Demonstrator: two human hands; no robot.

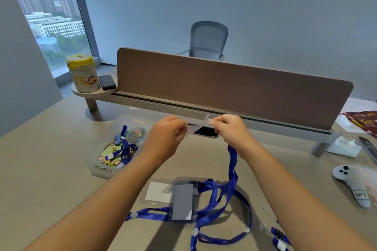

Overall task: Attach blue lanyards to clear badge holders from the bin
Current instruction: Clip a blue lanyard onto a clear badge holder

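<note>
— What's over on the left?

— A clear bin (95,157) on the desk (51,169), with blue lanyards and coloured clips inside. Just right of it, the left hand (163,138) is raised, fingers pinching one end of a clear badge holder (201,126).

— And the other hand?

— The right hand (230,128) pinches the opposite end at the same height, both arms stretched forward. A blue lanyard (231,169) hangs below that hand down to the desk.

— Any room around them?

— Finished holders (173,195) lie between the forearms. The brown divider (234,87) stands close behind the hands; a white controller (350,183) lies far right.
</note>
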